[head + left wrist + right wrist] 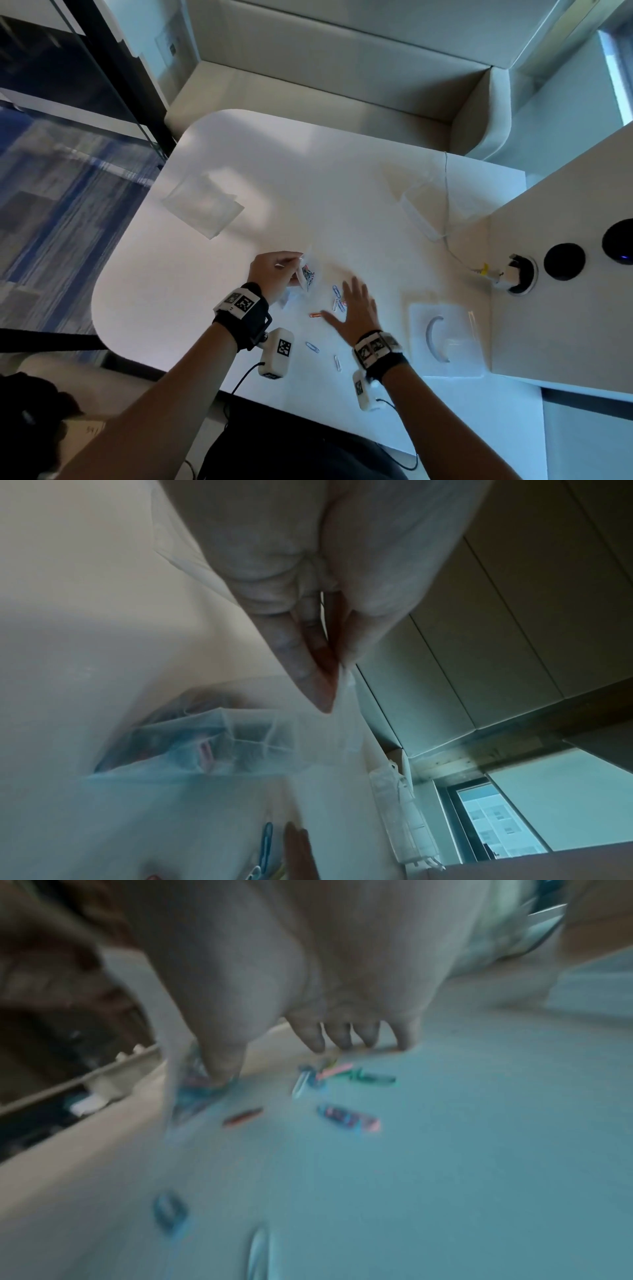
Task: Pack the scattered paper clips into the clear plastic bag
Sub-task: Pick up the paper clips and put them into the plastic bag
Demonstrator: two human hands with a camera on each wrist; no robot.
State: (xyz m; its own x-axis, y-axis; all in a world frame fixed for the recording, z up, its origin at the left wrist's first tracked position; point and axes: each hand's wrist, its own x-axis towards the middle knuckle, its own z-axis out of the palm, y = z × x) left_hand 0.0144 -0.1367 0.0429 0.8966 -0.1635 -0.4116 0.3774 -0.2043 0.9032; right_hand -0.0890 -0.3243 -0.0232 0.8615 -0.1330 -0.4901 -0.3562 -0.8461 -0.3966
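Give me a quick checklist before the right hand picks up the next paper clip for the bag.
1. Bag held: ok. The left hand pinches the clear plastic bag at its upper edge, above the table.
2. Bag mouth open: cannot tell, the film is blurred in every view.
3. Clips already in the bag: ok, a coloured bunch shows through the plastic.
4. Right hand free: ok. The right hand is spread flat, fingers straight, holding nothing.
5. Clip within reach: ok. The blue paper clips lie at the fingertips and the orange paper clip by the thumb.
6. All clips gathered: not ok, two more paper clips lie near the wrists.
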